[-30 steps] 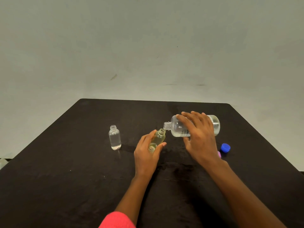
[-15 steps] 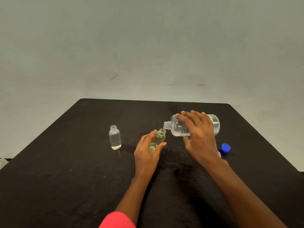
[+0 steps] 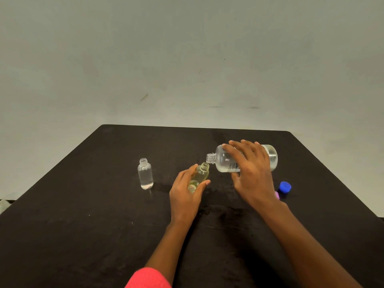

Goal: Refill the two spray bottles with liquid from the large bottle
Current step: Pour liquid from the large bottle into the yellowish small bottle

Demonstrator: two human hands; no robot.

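Note:
My right hand grips the large clear bottle, held on its side with its open neck pointing left. The neck sits just above the mouth of a small yellowish bottle. My left hand holds that small bottle tilted toward the large one. A second small clear bottle stands upright and uncapped to the left, with clear liquid in it, apart from both hands.
A blue cap and a pink cap, partly hidden by my right wrist, lie on the black table to the right. The table's far edge runs close behind the bottles. A pale wall rises beyond.
Hardly anything has moved. The large bottle stays tipped with its neck at the small bottle's mouth, and both hands keep their hold.

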